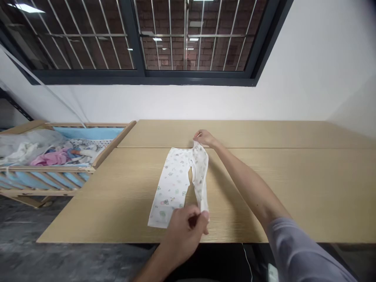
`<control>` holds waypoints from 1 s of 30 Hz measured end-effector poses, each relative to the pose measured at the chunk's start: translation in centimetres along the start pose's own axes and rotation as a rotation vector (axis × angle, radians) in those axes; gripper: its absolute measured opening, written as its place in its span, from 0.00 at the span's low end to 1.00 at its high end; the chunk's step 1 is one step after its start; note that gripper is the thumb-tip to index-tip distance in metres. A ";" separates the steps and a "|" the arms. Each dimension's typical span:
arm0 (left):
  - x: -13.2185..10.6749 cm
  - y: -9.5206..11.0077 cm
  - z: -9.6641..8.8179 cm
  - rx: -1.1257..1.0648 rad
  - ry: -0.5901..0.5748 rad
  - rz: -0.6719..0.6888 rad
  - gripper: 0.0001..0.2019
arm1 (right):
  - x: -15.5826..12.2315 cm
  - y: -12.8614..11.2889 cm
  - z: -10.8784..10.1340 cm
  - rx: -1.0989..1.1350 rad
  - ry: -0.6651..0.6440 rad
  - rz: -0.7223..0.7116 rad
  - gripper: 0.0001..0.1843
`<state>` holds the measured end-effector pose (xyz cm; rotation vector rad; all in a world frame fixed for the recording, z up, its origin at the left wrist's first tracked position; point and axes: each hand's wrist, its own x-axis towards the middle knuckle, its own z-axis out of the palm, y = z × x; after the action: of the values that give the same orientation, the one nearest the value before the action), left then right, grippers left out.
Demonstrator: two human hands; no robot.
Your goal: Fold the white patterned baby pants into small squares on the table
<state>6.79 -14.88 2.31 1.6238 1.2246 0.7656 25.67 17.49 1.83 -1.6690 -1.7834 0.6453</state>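
Left hand point(183, 235) had its thumb and fingers closed in a pinch on the near end of the right leg of a pair of pants point(173, 180), while the right hand point(204, 138) gripped the far right corner at the waist, also between thumb and fingertips. White with small printed figures, the pants lay near the middle of the table point(293, 192), waist to the far side; the left leg was flat, and the right leg was drawn up and narrowed between the two hands. To the left stood a wooden crib point(114, 144) with blue lining, holding a pink cloth point(53, 157) and other rumpled cloths. Beyond the far edge of the table rose a white wall point(308, 70) with a barred, dark-framed window point(141, 76).
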 end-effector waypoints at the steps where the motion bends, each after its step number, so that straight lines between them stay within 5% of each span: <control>1: -0.6 -0.5 -0.7 0.014 0.046 -0.028 0.23 | 0.2 -0.9 0.7 0.003 0.016 -0.010 0.09; 9: -4.2 -6.5 -4.8 0.354 0.322 -0.191 0.25 | 0.7 -6.4 9.6 -0.083 0.070 -0.070 0.12; 13: -4.9 -8.1 -5.6 0.624 0.355 -0.299 0.22 | 0.5 -7.2 12.7 -0.150 0.021 -0.076 0.12; 22: -5.1 -7.1 -5.7 0.965 0.348 -0.454 0.17 | -1.5 -7.9 12.2 -0.233 -0.073 -0.146 0.12; 24: -5.4 -7.1 -5.6 1.020 0.436 -0.393 0.17 | -3.5 -8.6 11.3 -0.222 -0.084 -0.240 0.14; 26: -5.9 -7.5 -5.4 1.069 0.560 -0.178 0.16 | -6.7 -9.1 10.5 -0.196 -0.139 -0.415 0.18; 30: -6.7 -8.7 -3.7 1.108 0.646 0.297 0.15 | -15.5 -9.1 9.6 -0.177 -0.462 -0.846 0.29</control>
<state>-1.75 -19.49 -4.01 2.5986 2.1260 0.8894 12.76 1.75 0.03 -0.7242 -2.6730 0.4974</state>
